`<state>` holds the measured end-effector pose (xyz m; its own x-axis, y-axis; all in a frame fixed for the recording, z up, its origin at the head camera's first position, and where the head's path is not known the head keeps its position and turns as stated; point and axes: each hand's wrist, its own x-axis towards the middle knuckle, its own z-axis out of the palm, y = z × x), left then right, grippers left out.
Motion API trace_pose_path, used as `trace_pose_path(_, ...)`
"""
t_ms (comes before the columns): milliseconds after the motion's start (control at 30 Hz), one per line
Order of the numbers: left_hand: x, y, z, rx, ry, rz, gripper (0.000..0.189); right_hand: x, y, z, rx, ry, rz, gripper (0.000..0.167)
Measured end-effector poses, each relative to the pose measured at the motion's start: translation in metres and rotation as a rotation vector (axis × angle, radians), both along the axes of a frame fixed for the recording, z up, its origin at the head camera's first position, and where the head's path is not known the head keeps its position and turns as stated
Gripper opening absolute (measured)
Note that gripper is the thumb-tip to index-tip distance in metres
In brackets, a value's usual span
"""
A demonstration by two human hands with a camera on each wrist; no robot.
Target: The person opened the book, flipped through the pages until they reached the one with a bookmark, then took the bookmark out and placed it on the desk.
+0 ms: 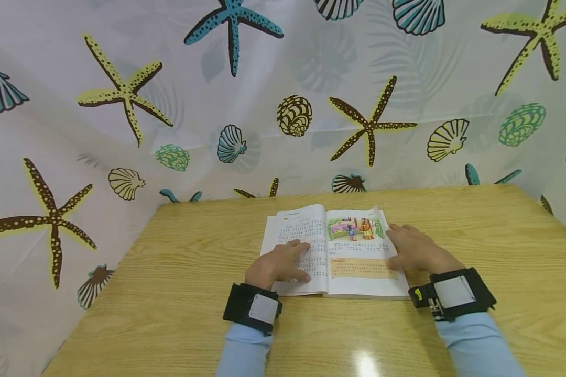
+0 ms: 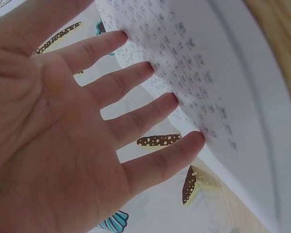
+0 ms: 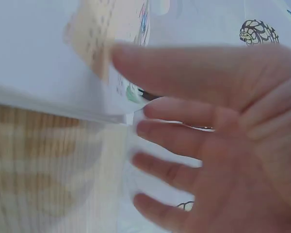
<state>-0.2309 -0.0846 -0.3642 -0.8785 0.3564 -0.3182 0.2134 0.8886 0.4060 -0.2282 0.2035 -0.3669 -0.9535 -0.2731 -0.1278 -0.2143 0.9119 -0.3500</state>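
An open book [image 1: 358, 288] lies on the wooden table, its left page full of printed text and its right page bearing a coloured picture above a tan text box. My left hand [image 1: 279, 263] rests on the left page; in the left wrist view its spread fingertips [image 2: 165, 104] touch the paper. Along the book's right edge is my right hand [image 1: 417, 250], thumb over the margin of the right page. In the right wrist view that thumb [image 3: 150, 68] lies by the page edge, the other fingers stretched out beside the book.
The wooden table [image 1: 179, 293] extends around the book on all sides. Behind it and to the left hangs a white cloth [image 1: 264, 94] printed with starfish and shells. Black wrist straps [image 1: 462, 293] sit on both wrists below the hands.
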Motion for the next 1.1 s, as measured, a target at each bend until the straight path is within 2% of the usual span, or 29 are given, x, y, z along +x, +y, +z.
trace_pose_path(133, -0.0003, -0.0002, -0.0010, 0.002, -0.007, 0.007, 0.076, 0.0011, -0.0008, 0.0021, -0.153, 0.071, -0.037, 0.031)
trace_pose_path(267, -0.0012, -0.0008, -0.0024, 0.003, -0.006, 0.007, 0.076, 0.0020, -0.0004, 0.0027, -0.216, 0.104, -0.069, 0.014)
trace_pose_path(433, -0.0004, -0.0014, -0.0019, 0.001, 0.000, 0.006, 0.076, 0.0004, 0.0002, 0.0014, -0.227, 0.091, -0.080, 0.014)
trace_pose_path(800, 0.0006, -0.0019, -0.0018, -0.007, -0.002, 0.014, 0.076, -0.0015, 0.0014, -0.0027, -0.225, 0.122, -0.057, 0.013)
trace_pose_path(1100, 0.0003, -0.0021, -0.0015, -0.021, -0.007, 0.004, 0.076, 0.0008, -0.0005, 0.0050, -0.366, 0.087, -0.027, 0.019)
